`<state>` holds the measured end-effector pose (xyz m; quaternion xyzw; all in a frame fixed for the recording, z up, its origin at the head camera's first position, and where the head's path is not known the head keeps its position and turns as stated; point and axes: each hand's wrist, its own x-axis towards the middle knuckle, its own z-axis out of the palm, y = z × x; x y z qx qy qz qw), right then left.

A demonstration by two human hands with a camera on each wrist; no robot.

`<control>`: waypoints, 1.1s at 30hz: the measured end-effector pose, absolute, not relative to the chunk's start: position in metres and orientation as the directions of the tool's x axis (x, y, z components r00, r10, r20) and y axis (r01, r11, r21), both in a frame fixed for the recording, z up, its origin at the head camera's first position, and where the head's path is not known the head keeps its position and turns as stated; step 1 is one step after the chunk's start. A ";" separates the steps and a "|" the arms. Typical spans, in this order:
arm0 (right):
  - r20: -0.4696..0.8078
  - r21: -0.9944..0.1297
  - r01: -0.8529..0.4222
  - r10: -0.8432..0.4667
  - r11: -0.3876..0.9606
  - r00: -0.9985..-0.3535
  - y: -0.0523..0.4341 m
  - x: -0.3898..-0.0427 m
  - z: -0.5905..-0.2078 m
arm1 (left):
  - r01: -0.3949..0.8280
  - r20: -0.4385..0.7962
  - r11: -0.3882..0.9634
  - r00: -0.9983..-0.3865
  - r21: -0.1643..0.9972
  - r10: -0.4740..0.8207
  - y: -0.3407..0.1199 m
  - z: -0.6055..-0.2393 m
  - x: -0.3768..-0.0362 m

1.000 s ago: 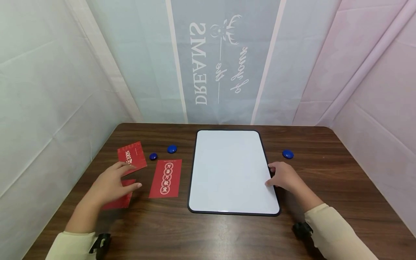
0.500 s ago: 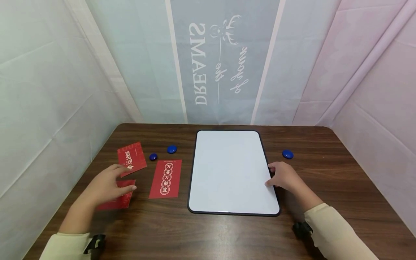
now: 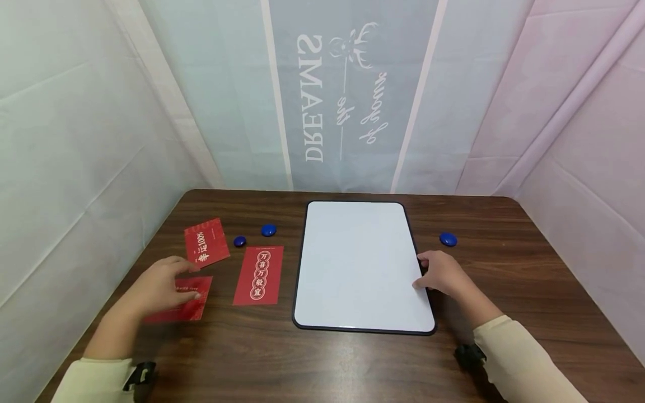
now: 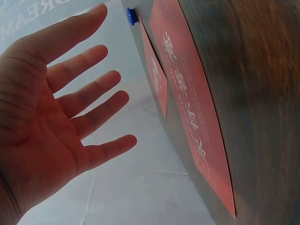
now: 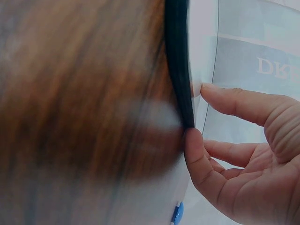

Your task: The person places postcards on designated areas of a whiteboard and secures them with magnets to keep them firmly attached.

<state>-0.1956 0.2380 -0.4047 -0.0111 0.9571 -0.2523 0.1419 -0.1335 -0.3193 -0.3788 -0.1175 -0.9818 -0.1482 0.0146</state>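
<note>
While my right hand (image 3: 440, 274) pinches the right edge of the whiteboard (image 3: 360, 263), apparently steadying it on the table (image 3: 322, 358), my left hand (image 3: 158, 285) hovers released, fingers spread, over the nearest red envelope (image 3: 194, 308) left of the whiteboard.

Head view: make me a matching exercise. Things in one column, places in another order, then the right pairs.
Things:
1. whiteboard
2. lone blue magnet
3. left hand
4. right hand

Places:
A. over the nearest red card
B. on the whiteboard's right edge
C. middle of the table
D. right of the whiteboard

Pairs: 1-C, 2-D, 3-A, 4-B
</note>
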 end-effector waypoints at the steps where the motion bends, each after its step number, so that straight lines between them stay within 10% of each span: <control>1: -0.266 -0.486 0.050 -0.093 0.872 -0.959 0.238 -0.195 -0.405 | 0.243 0.061 0.928 -0.970 0.282 0.235 -0.320 -0.379 -0.134; 33: -0.261 -0.492 0.045 -0.098 0.870 -0.960 0.239 -0.196 -0.402 | 0.200 -0.165 0.932 -0.952 0.303 0.257 -0.349 -0.392 -0.149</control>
